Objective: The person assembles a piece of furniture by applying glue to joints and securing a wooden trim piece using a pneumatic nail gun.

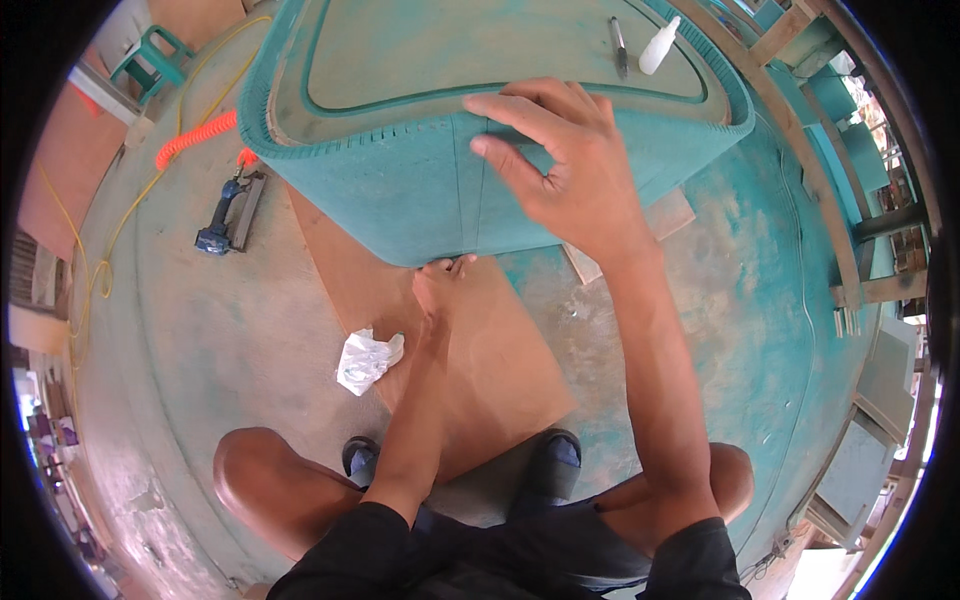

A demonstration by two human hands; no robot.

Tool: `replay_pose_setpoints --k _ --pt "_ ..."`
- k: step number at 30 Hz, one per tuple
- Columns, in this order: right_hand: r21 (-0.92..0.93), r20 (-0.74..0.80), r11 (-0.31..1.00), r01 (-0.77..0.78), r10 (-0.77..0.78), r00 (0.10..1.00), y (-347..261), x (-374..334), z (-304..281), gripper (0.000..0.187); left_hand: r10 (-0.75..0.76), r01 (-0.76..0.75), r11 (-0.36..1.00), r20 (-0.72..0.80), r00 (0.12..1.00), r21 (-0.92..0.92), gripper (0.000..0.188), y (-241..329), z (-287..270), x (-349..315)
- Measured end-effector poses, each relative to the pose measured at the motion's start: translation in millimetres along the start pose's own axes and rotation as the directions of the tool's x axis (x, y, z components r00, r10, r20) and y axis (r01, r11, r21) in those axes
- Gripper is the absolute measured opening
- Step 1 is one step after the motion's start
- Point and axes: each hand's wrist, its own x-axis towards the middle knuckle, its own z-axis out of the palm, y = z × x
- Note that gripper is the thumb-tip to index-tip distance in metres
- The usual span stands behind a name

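Note:
A large teal furniture piece with rounded corners and a notched upper rim fills the far middle. Two thin dark lines run down its near side. My right hand is raised over the near upper rim, thumb and forefinger apart with nothing visible between them. At the bottom edge of that same side, my left hand has its fingers bent against the edge; some fingertips are hidden there. On the top panel lie a dark pen and a white squeeze bottle with a narrow tip.
A brown board lies beneath the piece, with crumpled white plastic at its left edge. A blue nail gun with an orange coiled hose rests on the left floor. Wooden racks stand at right, a green stool far left.

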Motion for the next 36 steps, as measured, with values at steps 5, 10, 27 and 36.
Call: replay_pose_setpoints --k 5,10,27,36 --pt "0.007 -0.032 1.000 0.023 -0.023 0.999 8 -4 5 0.023 0.103 -0.073 0.961 -0.099 0.990 0.265 0.056 -6 16 -6" --pt "-0.097 0.080 0.995 0.015 -0.008 0.997 3 1 -3 0.025 0.094 -0.060 0.930 -0.077 0.993 0.363 0.060 -9 21 -4" --pt "0.548 -0.124 0.791 -0.273 0.399 0.908 -6 -11 -1 0.033 0.700 -0.714 0.695 -0.305 0.646 0.082 0.023 220 -257 25" --pt "0.943 -0.085 0.015 0.332 0.977 0.198 -7 -87 19 0.029 0.732 -0.750 0.659 -0.181 0.657 -0.059 0.021 241 -219 52"
